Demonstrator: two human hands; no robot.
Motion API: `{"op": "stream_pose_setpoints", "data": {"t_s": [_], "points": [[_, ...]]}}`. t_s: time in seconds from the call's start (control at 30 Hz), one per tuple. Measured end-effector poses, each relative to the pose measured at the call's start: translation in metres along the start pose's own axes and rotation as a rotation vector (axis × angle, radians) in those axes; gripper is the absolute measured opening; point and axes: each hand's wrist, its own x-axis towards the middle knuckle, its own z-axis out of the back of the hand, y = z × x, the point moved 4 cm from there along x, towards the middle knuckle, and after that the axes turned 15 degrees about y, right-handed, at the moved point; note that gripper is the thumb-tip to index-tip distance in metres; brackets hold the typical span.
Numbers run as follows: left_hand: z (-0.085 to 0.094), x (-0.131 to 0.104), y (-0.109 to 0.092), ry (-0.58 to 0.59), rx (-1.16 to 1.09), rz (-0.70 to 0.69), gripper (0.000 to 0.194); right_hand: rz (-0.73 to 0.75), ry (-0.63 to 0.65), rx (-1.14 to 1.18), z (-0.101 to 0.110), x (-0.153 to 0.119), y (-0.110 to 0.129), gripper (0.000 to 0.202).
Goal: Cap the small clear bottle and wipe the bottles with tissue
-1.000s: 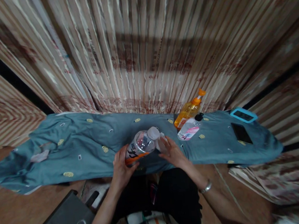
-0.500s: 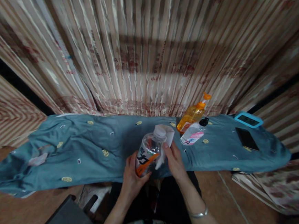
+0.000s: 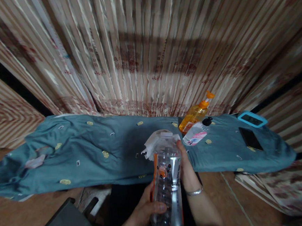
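A large clear plastic bottle (image 3: 169, 181) with an orange and black label points away from me, its white cap at the far end. My left hand (image 3: 150, 207) is wrapped round its lower part, thumb across the side. A crumpled white tissue (image 3: 153, 144) lies around the cap and neck. My right hand (image 3: 184, 159) is at the right of the neck, closed on the tissue's edge; most of its fingers are hidden behind the bottle.
Right of the bottle, an orange pump bottle (image 3: 193, 116) and a clear black-topped bottle (image 3: 196, 133) lie on the teal cloth (image 3: 122, 146). Farther right are a phone (image 3: 250, 138) and a blue-framed clock (image 3: 252, 119). A tissue piece (image 3: 36, 161) lies far left.
The bottle has come nearer to me and swung lengthwise, showing more of its side. The tissue now spreads left of the cap. My left hand has moved down and right with the bottle.
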Motion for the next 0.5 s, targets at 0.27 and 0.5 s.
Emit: {"op": "stream_pose_setpoints", "data": {"t_s": [0.27,0.5], "points": [[0.032,0.011,-0.014,-0.215,0.401,-0.108,0.099,0.197,-0.228,-0.292,0.01,-0.026,-0.012,0.058],[0.05,0.025,-0.025,-0.391,0.761,-0.279,0.097,0.465,-0.283,-0.943,-0.039,-0.064,-0.044,0.058]]}}
